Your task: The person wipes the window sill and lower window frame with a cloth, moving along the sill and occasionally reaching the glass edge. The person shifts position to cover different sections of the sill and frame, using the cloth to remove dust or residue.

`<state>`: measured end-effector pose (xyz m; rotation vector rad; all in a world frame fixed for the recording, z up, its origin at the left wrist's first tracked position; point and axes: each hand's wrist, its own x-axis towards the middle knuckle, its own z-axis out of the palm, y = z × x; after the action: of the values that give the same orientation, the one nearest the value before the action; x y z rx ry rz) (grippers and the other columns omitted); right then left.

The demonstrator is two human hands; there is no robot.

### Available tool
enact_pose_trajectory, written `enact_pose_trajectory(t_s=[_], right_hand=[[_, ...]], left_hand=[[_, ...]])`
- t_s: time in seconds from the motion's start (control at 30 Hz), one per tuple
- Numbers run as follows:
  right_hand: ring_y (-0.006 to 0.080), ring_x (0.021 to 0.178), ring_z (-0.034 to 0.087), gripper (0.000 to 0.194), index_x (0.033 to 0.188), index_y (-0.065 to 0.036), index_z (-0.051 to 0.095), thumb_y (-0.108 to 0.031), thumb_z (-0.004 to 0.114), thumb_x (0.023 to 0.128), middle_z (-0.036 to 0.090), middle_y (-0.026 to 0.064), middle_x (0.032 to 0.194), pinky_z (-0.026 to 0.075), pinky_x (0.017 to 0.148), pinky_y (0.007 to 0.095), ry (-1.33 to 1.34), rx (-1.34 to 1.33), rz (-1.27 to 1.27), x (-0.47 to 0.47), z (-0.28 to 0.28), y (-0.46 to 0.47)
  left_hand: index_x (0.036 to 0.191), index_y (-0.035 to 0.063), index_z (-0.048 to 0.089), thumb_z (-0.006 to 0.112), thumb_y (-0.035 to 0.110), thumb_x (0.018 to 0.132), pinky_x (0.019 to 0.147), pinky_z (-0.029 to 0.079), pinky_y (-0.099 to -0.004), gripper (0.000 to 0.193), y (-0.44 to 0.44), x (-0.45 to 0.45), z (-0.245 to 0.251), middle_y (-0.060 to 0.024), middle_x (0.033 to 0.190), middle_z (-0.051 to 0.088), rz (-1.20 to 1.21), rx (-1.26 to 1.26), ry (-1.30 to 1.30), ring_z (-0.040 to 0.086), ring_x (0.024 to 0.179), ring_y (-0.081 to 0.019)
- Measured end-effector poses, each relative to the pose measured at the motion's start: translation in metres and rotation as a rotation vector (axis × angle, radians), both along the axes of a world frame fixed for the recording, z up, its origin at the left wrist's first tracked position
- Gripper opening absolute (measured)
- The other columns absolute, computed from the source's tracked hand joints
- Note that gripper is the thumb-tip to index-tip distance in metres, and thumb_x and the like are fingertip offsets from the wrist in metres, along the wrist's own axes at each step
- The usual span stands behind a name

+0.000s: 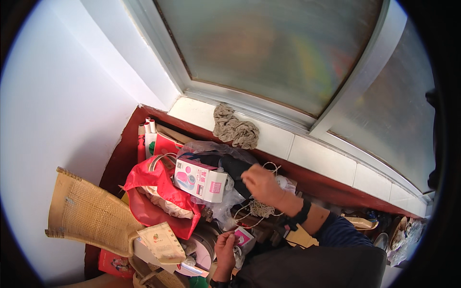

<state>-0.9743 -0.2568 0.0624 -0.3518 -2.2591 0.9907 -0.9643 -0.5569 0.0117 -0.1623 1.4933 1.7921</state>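
My right hand (263, 183) is raised above a black fabric item (232, 167) in clear plastic, its fingers curled inward. Whether anything thin is between those fingers, I cannot tell. Lower down, my left hand (225, 250) has thumb and forefinger pinched together beside a small pink-and-white card or box (244, 236); its grip is unclear. A bundle of pale cord (261, 208) lies under my right wrist. Left of it, a white box with pink print (200, 180) rests tilted on the pile, next to a red fabric bag (162, 194) with pale cloth inside.
A woven bamboo scoop (93, 212) leans by the white wall. A beige printed packet (162, 243) sits near a red box (114, 263). Crumpled grey-brown cloth (236, 127) lies on the tiled ledge (320, 158) below frosted sliding windows (259, 54). Rolled papers (148, 127) stand in the corner.
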Motion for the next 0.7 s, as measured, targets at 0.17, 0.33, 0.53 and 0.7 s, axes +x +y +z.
enact_pose_trajectory(t_s=[0.17,0.33,0.53,0.7], right_hand=[[0.044,0.085,0.068,0.01,0.091,-0.003,0.067,-0.012,0.066,0.097,0.067,0.0183,0.092,0.055,0.074,0.053,-0.014,0.175,-0.281,-0.08,0.018,0.097],[0.0454,0.089,0.07,0.01,0.093,-0.005,0.07,-0.013,0.064,0.093,0.073,0.0199,0.093,0.056,0.08,0.0552,-0.162,0.231,-0.336,-0.155,0.005,0.142],[0.0454,0.092,0.072,0.013,0.093,-0.006,0.071,-0.013,0.061,0.095,0.075,0.02,0.097,0.058,0.084,0.0558,-0.438,0.29,-0.364,-0.209,-0.032,0.167],[0.0447,0.089,0.072,0.014,0.095,-0.008,0.071,-0.019,0.063,0.096,0.075,0.0206,0.094,0.058,0.083,0.0569,-0.407,0.396,-0.455,-0.218,-0.05,0.184]], left_hand=[[0.117,0.0003,0.071,0.067,0.014,0.106,0.083,0.054,-0.0269,0.018,-0.019,0.017,-0.017,-0.0047,0.101,0.075,-0.04,-0.081,-0.028,0.068,0.088,-0.0105],[0.117,0.0,0.071,0.066,0.014,0.106,0.082,0.053,-0.0261,0.018,-0.03,0.023,-0.032,-0.0041,0.1,0.075,-0.026,-0.127,-0.022,0.067,0.088,-0.0102],[0.117,-0.0013,0.071,0.066,0.014,0.106,0.083,0.053,-0.0263,0.019,-0.037,0.017,-0.038,-0.0043,0.099,0.074,-0.019,-0.17,0.032,0.067,0.089,-0.0108],[0.117,-0.0021,0.071,0.066,0.014,0.106,0.084,0.053,-0.0259,0.02,-0.034,0.017,-0.044,-0.0041,0.098,0.074,-0.017,-0.145,-0.002,0.067,0.09,-0.0108]])
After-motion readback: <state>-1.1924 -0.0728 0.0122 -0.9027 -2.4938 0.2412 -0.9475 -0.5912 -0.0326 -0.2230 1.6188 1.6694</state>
